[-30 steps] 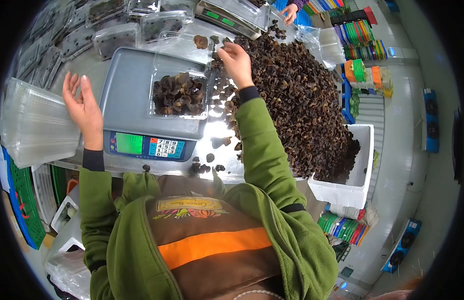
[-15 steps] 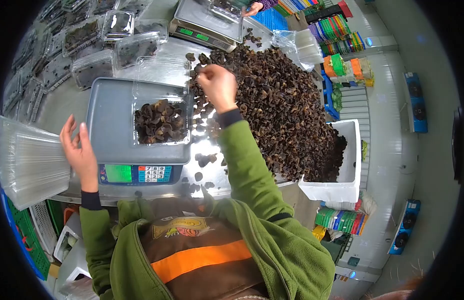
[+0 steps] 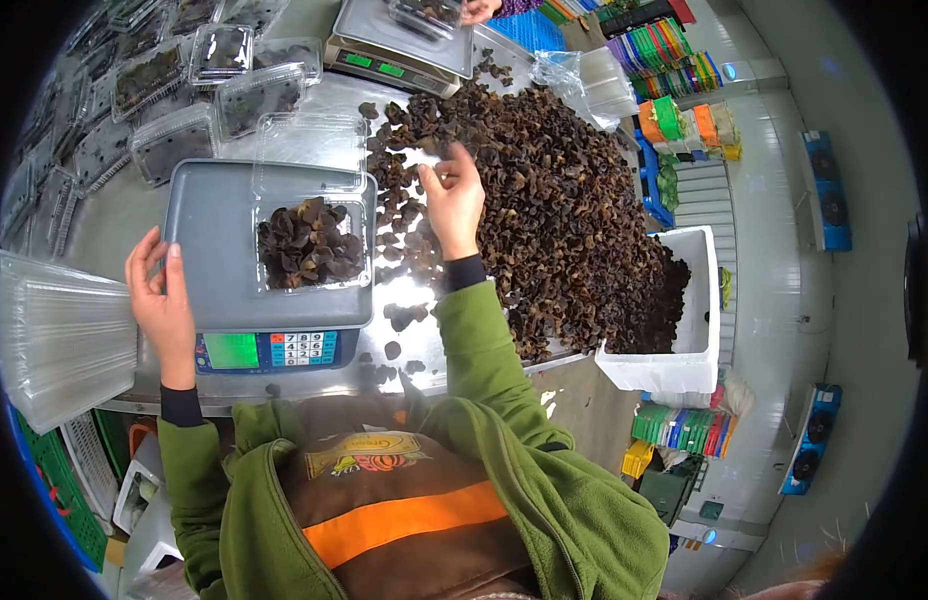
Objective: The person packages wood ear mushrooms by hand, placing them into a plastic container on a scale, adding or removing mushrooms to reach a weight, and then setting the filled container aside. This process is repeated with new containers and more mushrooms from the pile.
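Observation:
My right hand (image 3: 454, 208) hovers at the near-left edge of a big heap of dark wood ear mushrooms (image 3: 554, 210), thumb and fingers apart, with nothing visible in it. My left hand (image 3: 164, 300) is beside the left edge of a grey digital scale (image 3: 214, 260), fingers loosely spread and holding nothing. On the scale's tray sits a clear plastic clamshell box (image 3: 312, 150) with its lid folded back. A mound of wood ear mushrooms (image 3: 309, 243) fills its base. The scale's display glows green, but its reading is not legible.
A stack of clear plastic boxes (image 3: 64, 340) stands at left. Several filled boxes (image 3: 174, 140) crowd the far left. Beyond is a second scale (image 3: 394, 65), with another person's hand (image 3: 479, 11) at a box. A white foam crate (image 3: 659, 370) lies right of the heap.
My right hand has moved down and slightly right, its fingers parting from a pinch. My left hand stays near the scale. The whole view has shifted slightly.

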Demonstrator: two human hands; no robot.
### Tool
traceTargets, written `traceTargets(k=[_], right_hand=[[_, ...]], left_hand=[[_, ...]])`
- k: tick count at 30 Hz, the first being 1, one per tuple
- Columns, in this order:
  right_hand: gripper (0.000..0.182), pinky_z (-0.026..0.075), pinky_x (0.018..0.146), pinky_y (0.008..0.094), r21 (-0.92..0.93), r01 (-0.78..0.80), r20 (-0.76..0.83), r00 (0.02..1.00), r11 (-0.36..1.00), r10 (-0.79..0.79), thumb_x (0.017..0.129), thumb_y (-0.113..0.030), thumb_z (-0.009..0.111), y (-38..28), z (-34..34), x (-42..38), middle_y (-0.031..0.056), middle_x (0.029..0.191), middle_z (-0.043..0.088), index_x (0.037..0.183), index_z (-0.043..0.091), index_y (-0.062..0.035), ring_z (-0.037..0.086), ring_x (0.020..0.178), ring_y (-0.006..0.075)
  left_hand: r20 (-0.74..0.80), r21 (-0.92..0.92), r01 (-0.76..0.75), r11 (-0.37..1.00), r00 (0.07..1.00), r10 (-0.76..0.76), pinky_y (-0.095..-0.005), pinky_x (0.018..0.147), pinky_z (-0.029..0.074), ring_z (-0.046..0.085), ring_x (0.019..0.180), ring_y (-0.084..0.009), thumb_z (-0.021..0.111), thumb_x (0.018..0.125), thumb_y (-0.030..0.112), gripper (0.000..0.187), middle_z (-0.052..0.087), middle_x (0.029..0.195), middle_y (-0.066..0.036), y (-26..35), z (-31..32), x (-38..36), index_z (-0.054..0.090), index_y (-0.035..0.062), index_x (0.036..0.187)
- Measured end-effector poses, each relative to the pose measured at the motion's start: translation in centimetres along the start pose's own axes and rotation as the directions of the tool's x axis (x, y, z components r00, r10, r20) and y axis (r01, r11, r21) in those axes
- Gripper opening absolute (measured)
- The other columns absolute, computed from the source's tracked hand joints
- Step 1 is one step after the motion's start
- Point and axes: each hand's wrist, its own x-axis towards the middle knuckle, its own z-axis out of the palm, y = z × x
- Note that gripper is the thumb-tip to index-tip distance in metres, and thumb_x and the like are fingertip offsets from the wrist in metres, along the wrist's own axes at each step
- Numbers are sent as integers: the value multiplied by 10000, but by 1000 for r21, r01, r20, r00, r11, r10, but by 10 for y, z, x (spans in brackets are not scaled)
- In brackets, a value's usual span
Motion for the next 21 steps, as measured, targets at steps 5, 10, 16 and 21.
traceTargets(k=[5, 10, 16, 21], right_hand=[[728, 491, 896, 338, 183, -128, 388, 920, 975, 48, 930, -435, 623, 10, 68, 25, 206, 1114, 672, 1397, 412, 82, 646, 1004, 246], [782, 308, 1088, 382, 407, -493, 649, 748, 769, 136, 995, -654, 283, -19, 74, 48, 152, 1323, 585, 1434, 441, -27, 505, 1258, 234], [446, 416, 991, 373, 406, -361, 786, 606, 839, -120, 970, -406, 596, -24, -15, -20, 85, 1208, 610, 1192, 615, -19, 576, 1095, 219], [451, 513, 819, 298, 306, -418, 680, 725, 855, 111, 843, -134, 730, 26, -13, -107, 68, 1114, 594, 1231, 528, -25, 596, 993, 156]], left_hand=[[79, 0, 229, 973, 970, -229, -316, 881, 503, 588, 1093, -190, 602, 982, 315, 462, 579, 1211, -128, -13, 18, -7, 540, -2, 1314], [320, 74, 533, 843, 788, -526, -343, 853, 507, 597, 1067, -232, 486, 987, 544, 687, 589, 1240, -166, 11, 18, -11, 496, -35, 1356], [515, -234, 828, 509, 550, -658, -340, 814, 532, 623, 1008, -236, 526, 982, 500, 724, 595, 1197, -182, 20, 16, -23, 440, -102, 1374], [645, -56, 694, 718, 574, -504, -298, 766, 560, 642, 930, -195, 622, 951, 174, 478, 614, 1106, -148, 2, 24, -41, 460, -85, 1319]])
